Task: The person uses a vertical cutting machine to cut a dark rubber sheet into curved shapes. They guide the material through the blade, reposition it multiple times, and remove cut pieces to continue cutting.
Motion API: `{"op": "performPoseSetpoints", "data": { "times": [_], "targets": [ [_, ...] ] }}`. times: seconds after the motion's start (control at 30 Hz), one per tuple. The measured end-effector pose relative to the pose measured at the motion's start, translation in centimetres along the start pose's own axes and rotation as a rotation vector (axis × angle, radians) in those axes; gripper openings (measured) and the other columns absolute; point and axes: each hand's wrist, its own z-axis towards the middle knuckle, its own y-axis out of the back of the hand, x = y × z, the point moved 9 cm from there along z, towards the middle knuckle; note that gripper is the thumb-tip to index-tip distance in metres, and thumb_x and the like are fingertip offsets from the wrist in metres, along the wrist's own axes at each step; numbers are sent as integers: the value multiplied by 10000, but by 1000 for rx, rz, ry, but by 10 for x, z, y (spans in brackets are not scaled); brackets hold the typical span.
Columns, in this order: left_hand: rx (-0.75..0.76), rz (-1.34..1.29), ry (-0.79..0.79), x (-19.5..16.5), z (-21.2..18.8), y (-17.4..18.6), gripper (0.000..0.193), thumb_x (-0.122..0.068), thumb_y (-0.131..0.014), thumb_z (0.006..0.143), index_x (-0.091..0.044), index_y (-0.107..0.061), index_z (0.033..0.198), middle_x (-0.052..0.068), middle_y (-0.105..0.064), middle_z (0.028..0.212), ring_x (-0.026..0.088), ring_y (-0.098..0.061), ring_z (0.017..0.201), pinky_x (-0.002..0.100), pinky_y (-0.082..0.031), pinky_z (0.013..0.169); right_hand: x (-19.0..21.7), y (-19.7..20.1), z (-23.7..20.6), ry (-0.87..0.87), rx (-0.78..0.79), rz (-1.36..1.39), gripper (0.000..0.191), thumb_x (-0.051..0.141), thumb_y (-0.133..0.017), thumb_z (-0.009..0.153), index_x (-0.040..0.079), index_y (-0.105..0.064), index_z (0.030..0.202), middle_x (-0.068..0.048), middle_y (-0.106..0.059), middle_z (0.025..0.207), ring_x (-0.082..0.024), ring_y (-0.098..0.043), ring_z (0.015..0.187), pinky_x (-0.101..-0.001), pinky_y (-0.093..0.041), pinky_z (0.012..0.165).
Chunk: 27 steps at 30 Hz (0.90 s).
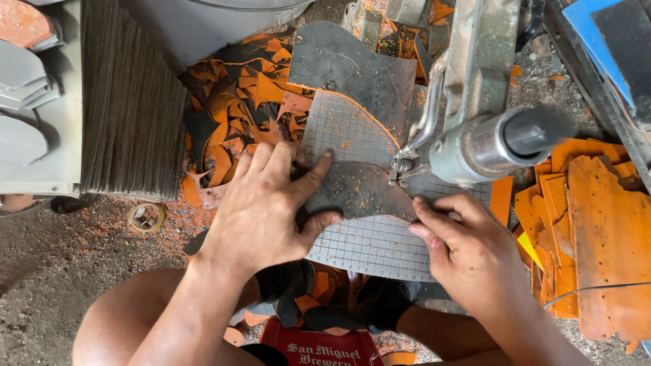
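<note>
The machine head (475, 135) blocks the right; orange scraps (237, 108) crowd the gridded table (373, 247).

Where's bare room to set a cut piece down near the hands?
Bare gritty floor lies left of the left hand, below the grey sheet stack. It is crowded elsewhere: orange scraps above the left hand, orange sheets beside the right hand.
</note>
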Motion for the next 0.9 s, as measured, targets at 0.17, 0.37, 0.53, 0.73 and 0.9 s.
{"op": "performPoseSetpoints", "data": {
  "times": [0.17, 0.37, 0.53, 0.73, 0.9],
  "targets": [
    [5, -39, -21, 5, 10, -1, 712, -481, -814, 761, -73, -680, 1328, 132, -585, 1096, 346, -534, 1031, 468, -449, 858, 1, 1, 5, 20, -7, 37, 384, 9, -736, 787, 63, -756, 1166, -84, -680, 1014, -258, -716, 829, -373, -570, 737],
    [41, -28, -17, 10, 17, -1, 690, -461, -814, 756, -116, -685, 1340, 130, -591, 1144, 344, -523, 1058, 480, -422, 868, 5, -2, 5, 37, -17, 58, 326, 110, -787, 820, 53, -760, 1140, -81, -674, 976, -236, -698, 766, -365, -551, 682],
    [56, -18, -28, 13, 22, -2, 655, -445, -810, 766, -148, -691, 1338, 137, -581, 1198, 353, -508, 1095, 489, -412, 876, 10, -2, 4, 95, -59, 28, 339, 147, -809, 818, 35, -762, 1135, -87, -660, 956, -256, -654, 754, -378, -524, 663],
    [38, -61, -21, 13, 25, 1, 654, -418, -834, 745, -141, -703, 1323, 138, -575, 1221, 351, -514, 1104, 489, -418, 884, 12, 0, 4, 100, -67, 28, 349, 118, -808, 805, 38, -757, 1141, -81, -661, 943, -246, -646, 746, -373, -522, 665],
    [89, -73, 63, 12, 17, -2, 668, -449, -838, 733, -128, -710, 1305, 130, -585, 1074, 340, -532, 1050, 488, -426, 858, 1, 3, 8, 63, -44, 65, 349, 32, -769, 786, 54, -765, 1135, -78, -692, 986, -218, -683, 759, -359, -544, 695]
  ]
}}
